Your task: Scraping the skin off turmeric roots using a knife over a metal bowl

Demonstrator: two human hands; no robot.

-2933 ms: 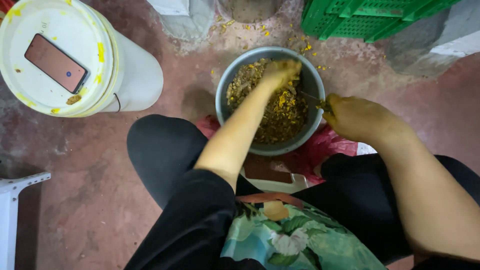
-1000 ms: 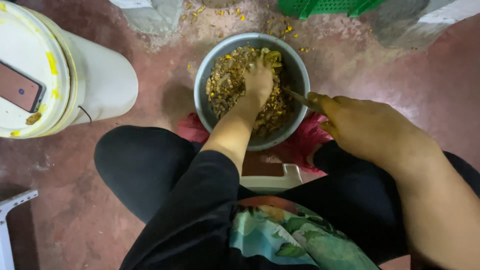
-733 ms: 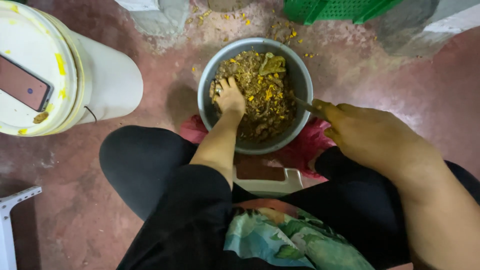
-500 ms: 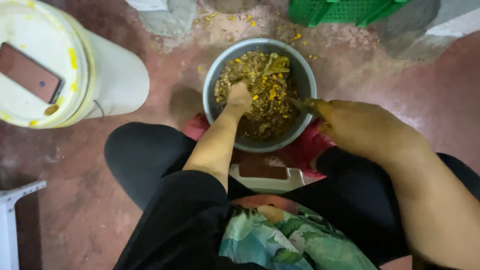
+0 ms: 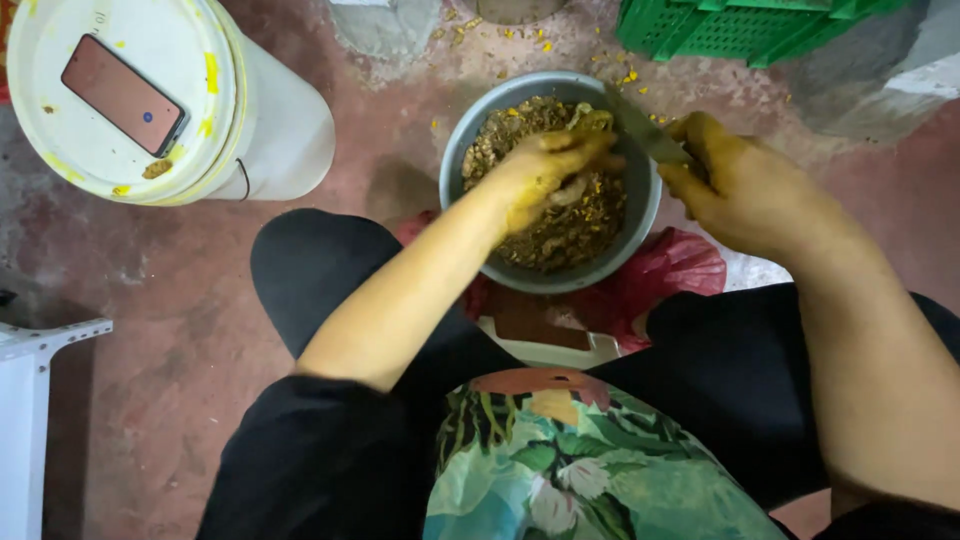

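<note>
Right now the left hand [image 5: 545,165] sits over the grey metal bowl [image 5: 470,140], fingers curled around a small pale yellowish piece lifted out of the chopped mix [image 5: 560,225]. Right hand [image 5: 745,185] is at the bowl's right rim, closed around the handle of a knife [image 5: 645,130]; the blade angles up-left across the rim, tip over the mix. Both hands are stained yellow.

Bowl is on the floor [image 5: 170,300] between the person's knees, resting on a red plastic bag [image 5: 675,270], with a low white stool edge [image 5: 550,350] just under it. The mix is brown-green with yellow bits, filling the bowl fairly high.

Left of the bowl, near but apart: an upturned white plastic bucket [image 5: 270,120] smeared with yellow streaks. A reddish-brown phone [image 5: 122,95], flat rectangle, lies on top of it, tilted. No readable label on the bucket; can't tell any markings.

Top right: green plastic crate [image 5: 745,25], slotted wall, partly out of view. Yellow scraps [image 5: 620,72] scattered on the floor between crate and bowl. White plastic furniture piece [image 5: 40,400] at the lower left edge. Person wears black trousers and a floral-print cloth [image 5: 580,470] on the lap.
</note>
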